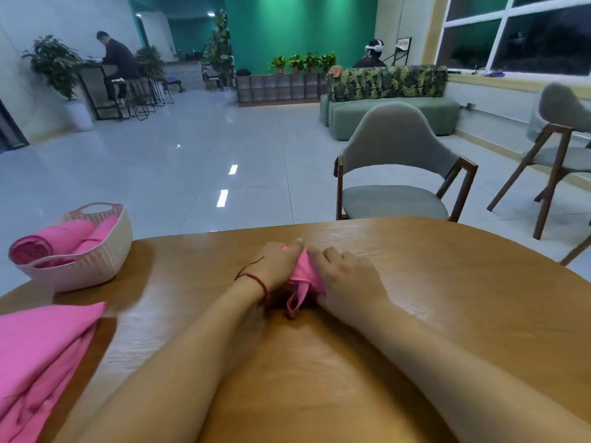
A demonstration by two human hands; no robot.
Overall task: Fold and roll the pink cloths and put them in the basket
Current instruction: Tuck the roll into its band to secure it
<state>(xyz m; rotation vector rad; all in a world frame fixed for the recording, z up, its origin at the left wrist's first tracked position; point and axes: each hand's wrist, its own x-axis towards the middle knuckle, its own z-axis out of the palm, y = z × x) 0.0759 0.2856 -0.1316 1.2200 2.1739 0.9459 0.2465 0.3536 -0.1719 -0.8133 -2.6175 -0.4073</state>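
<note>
A pink cloth (302,282) lies bunched into a small roll at the middle of the wooden table (447,282). My left hand (271,266) and my right hand (345,273) both curl round it from either side, and a loose end hangs out toward me. A white woven basket (105,257) stands at the table's far left with rolled pink cloths (54,241) inside. A pile of unfolded pink cloths (38,356) lies at the near left edge.
A grey chair (396,174) with wooden legs stands just beyond the table's far edge. A second chair (563,148) is at the right. Beyond is tiled floor, a green sofa, and two people seated far away.
</note>
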